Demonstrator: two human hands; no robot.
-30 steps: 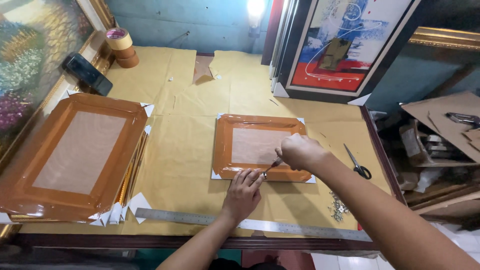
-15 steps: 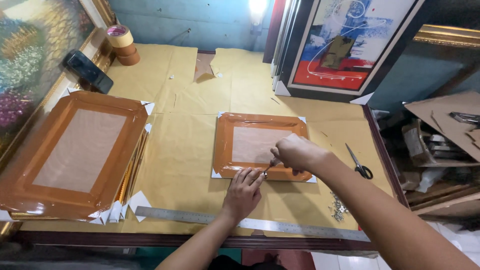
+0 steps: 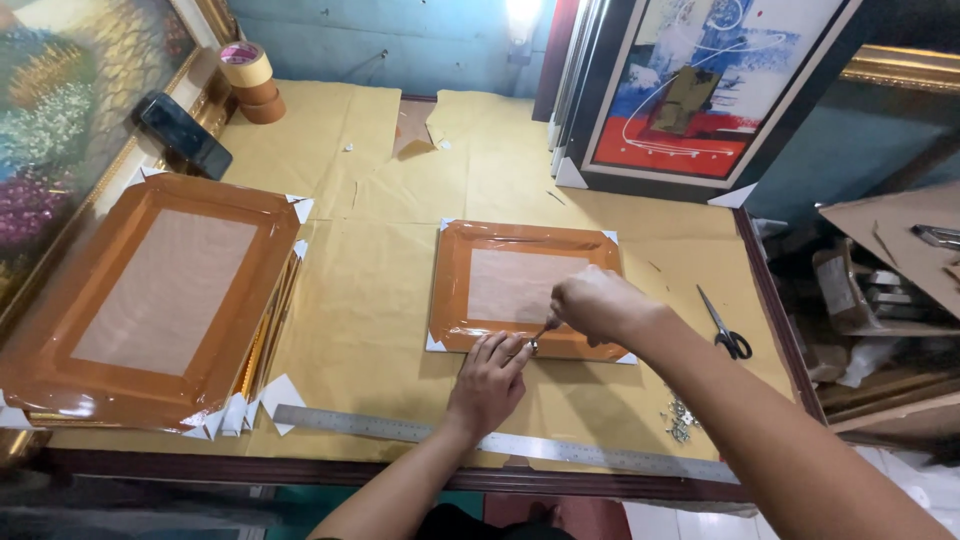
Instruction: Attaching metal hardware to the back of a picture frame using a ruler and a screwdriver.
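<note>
My right hand (image 3: 592,304) is curled shut around a thin metal tool (image 3: 543,332), whose tip points down at the near edge of the small picture frame (image 3: 528,288); I cannot tell exactly what kind of tool it is. My left hand (image 3: 487,382) lies flat just below that spot, fingers together and extended, fingertips pressing on the frame's near rim right beside the tool tip, gripping nothing. The small frame lies face down in the middle of the surface (image 3: 370,300), its back wrapped in glossy orange-brown tape around a paler panel, with white corner protectors at its corners. The surface itself is covered in tan kraft paper. Just toward me from my left wrist, a long steel ruler (image 3: 400,428) lies along the near edge. To the right of the frame, a small heap of metal fasteners (image 3: 681,418) sits near my right forearm, and black-handled scissors (image 3: 724,328) lie a little farther out. Well to the left is a stack of larger frames (image 3: 160,295), taped the same way. At the far left corner I see stacked tape rolls (image 3: 250,82) and a dark phone (image 3: 184,134). An abstract framed painting (image 3: 700,85) leans at the back right.
</note>
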